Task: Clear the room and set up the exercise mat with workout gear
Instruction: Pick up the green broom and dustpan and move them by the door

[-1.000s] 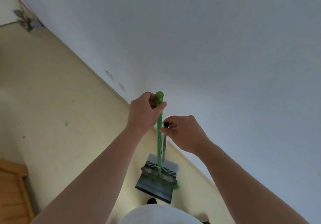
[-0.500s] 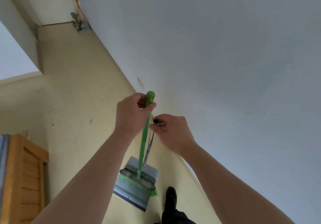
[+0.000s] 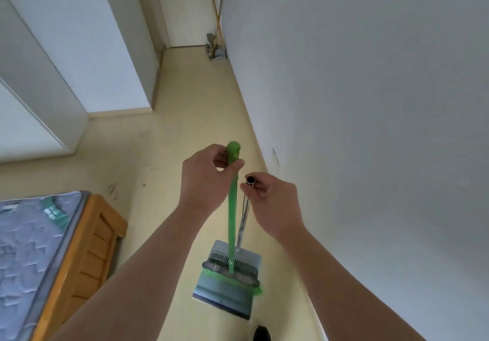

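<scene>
Closest in, the left hand [image 3: 206, 179] curls fingers and thumb round the top of the green broom [image 3: 231, 213], just under its rounded end. The right hand [image 3: 272, 203] pinches the open tip of the thin metal dustpan handle [image 3: 244, 216] just beside it. Both tools hang upright near the white wall [image 3: 370, 129], with the broom head lying against the grey dustpan [image 3: 225, 298] low over the yellow floor [image 3: 164, 182]. Whether the pan touches the floor cannot be told. Both look light and stiff, and the hollow pole is likely smooth and apt to swing, so a firm hold high on each handle should serve. To the left stands a wooden bed frame [image 3: 87, 248] carrying a quilted mattress [image 3: 29, 248]. Farther down the passage, more long-handled tools [image 3: 217, 36] lean in the corner beside a closed door [image 3: 185, 7].
</scene>
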`<state>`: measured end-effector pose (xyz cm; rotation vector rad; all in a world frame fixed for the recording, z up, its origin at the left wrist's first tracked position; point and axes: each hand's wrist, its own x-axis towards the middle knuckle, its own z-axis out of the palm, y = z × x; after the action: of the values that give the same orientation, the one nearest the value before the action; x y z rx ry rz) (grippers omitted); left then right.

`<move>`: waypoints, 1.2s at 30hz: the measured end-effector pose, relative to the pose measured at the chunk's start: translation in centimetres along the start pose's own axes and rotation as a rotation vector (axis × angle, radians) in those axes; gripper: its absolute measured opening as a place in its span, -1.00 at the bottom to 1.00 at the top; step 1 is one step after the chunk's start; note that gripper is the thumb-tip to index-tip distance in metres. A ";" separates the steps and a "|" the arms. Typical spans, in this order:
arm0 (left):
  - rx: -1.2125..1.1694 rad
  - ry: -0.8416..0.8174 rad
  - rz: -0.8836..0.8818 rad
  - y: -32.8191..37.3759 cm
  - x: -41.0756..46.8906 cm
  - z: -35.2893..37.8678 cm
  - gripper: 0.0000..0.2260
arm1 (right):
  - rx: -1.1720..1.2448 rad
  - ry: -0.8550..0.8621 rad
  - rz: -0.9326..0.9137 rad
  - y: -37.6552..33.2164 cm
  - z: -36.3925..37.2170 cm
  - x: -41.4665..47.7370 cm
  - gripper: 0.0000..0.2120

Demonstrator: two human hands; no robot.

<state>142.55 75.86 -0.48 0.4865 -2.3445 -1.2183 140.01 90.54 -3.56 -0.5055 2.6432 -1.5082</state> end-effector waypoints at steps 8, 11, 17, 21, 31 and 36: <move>-0.014 0.193 -0.050 -1.4 9.7 -0.7 -0.87 | -0.019 -0.043 -0.158 -1.8 3.0 12.6 -0.84; -0.038 0.219 -0.082 -3.0 14.3 -0.9 -0.86 | -0.019 -0.049 -0.173 -2.6 4.6 17.4 -0.81; -0.073 0.228 -0.068 -7.5 24.5 -1.5 -0.86 | -0.023 -0.062 -0.147 -3.4 9.5 27.3 -0.79; -0.096 0.183 -0.055 -10.3 32.6 -2.9 -0.86 | -0.026 -0.062 -0.116 -4.5 12.6 34.1 -0.79; -0.046 0.166 0.003 -15.9 52.0 -4.2 -0.83 | -0.007 -0.082 -0.107 -7.0 20.7 52.4 -0.79; 0.033 0.189 0.031 -19.7 62.6 -2.6 -0.82 | -0.011 -0.110 -0.180 -6.9 25.1 62.4 -0.79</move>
<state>93.57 32.09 -1.28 0.5496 -2.2072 -1.0721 88.00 47.27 -3.85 -0.8228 2.5826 -1.4640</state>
